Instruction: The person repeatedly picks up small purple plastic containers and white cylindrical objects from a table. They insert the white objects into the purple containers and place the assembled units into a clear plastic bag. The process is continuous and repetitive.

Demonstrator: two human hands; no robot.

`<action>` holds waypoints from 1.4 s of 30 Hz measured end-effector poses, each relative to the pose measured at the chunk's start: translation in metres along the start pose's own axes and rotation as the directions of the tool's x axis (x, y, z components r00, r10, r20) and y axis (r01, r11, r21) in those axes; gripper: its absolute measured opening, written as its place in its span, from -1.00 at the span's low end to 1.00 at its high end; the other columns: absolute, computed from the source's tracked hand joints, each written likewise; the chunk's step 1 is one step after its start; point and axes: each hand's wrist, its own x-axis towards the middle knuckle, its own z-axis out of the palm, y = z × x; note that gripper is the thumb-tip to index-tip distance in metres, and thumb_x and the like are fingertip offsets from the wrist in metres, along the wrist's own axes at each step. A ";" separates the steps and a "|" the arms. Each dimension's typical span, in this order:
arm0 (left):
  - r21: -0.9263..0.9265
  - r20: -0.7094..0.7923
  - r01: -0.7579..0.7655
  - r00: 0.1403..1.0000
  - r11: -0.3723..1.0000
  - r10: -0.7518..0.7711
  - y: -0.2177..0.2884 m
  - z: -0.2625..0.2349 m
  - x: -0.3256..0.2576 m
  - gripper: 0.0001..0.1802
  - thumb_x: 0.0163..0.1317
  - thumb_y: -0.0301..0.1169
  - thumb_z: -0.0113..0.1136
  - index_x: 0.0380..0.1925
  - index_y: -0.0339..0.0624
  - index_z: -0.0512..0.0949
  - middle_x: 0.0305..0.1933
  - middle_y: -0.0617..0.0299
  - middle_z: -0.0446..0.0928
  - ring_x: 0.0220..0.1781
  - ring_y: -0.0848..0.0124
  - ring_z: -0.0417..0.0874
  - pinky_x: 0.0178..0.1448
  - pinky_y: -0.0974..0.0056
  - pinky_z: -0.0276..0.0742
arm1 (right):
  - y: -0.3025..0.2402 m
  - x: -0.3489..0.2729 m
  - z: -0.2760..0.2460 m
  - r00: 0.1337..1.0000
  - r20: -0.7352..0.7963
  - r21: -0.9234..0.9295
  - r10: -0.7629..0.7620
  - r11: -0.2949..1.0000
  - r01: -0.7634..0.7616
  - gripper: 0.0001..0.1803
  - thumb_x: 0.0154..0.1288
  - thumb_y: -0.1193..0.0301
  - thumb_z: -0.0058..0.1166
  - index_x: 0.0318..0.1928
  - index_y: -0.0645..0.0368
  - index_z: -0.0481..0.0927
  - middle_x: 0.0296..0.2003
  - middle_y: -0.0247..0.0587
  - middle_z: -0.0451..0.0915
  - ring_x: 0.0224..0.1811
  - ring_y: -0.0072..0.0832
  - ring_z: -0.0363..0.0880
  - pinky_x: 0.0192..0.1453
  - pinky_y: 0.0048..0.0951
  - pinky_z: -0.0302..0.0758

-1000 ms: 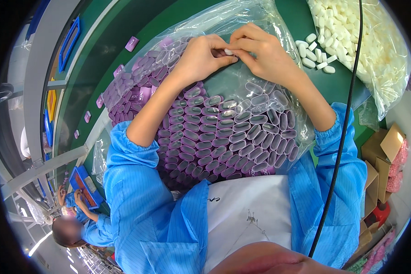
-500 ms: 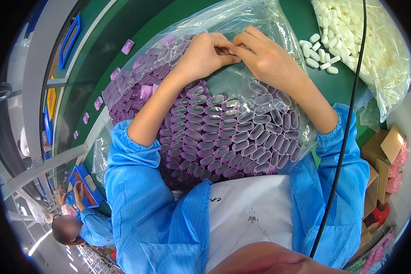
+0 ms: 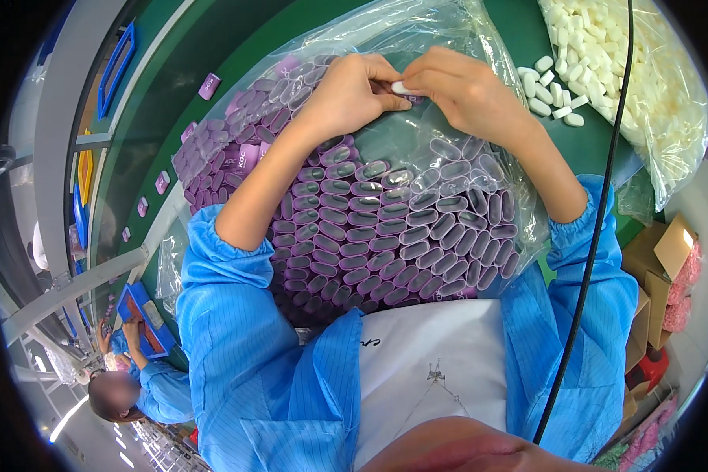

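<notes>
Over the far part of a clear plastic bag (image 3: 417,138), my two hands meet at a small purple oval shell (image 3: 414,99) and a white oval cap-like piece (image 3: 401,88). My left hand (image 3: 350,94) is closed, its thumb and fingertips on the purple shell, most of which is hidden. My right hand (image 3: 468,90) pinches the white piece at the shell's end; whether it sits inside the shell cannot be made out. Below my hands, many purple oval shells (image 3: 362,219) stand packed in rows, open ends up, partly under the plastic.
A bag of white oval pieces (image 3: 598,71) lies far right, with several loose white pieces (image 3: 544,93) beside it. Single purple pieces (image 3: 208,86) lie spaced along the green belt at left. A black cable (image 3: 588,259) hangs at right. Another person (image 3: 161,389) works beside a blue tray (image 3: 145,315).
My right fingers have shifted and lifted slightly, so the white piece and part of the purple shell now show. The purple pieces on the belt have slid a little left and nearer.
</notes>
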 end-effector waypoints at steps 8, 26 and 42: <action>0.030 -0.022 0.019 1.000 0.999 -0.018 0.005 0.001 -0.002 -0.77 0.06 -0.48 0.44 -0.26 -0.31 0.68 -0.22 0.22 0.61 -0.26 0.43 0.66 -0.14 0.34 0.56 | 0.000 -0.008 -0.013 0.995 0.095 0.022 0.006 1.000 -0.008 -0.71 0.00 0.68 0.11 -0.19 0.32 0.62 -0.15 -0.08 0.61 -0.11 -0.16 0.60 -0.02 -0.29 0.57; 0.067 -0.014 0.031 0.999 0.997 -0.030 0.005 0.003 -0.004 -0.76 0.09 -0.43 0.43 -0.24 -0.29 0.69 -0.19 0.26 0.61 -0.24 0.48 0.63 -0.14 0.35 0.54 | 0.002 -0.010 -0.018 0.998 0.050 0.067 0.046 0.997 -0.049 -0.80 0.16 0.53 0.15 -0.17 0.24 0.68 -0.19 -0.15 0.61 -0.15 -0.22 0.60 -0.04 -0.32 0.56; 0.541 -0.280 0.091 0.957 0.836 0.077 -0.113 -0.167 0.014 -0.55 0.41 -0.35 0.01 0.30 0.00 0.41 0.03 -0.06 0.57 -0.01 0.05 0.59 0.18 0.18 0.43 | 0.049 -0.057 -0.101 0.772 0.136 -0.394 0.621 0.748 -0.533 -0.81 0.07 0.56 0.23 -0.24 0.23 0.66 -0.33 -0.15 0.59 -0.21 -0.29 0.56 -0.08 -0.31 0.53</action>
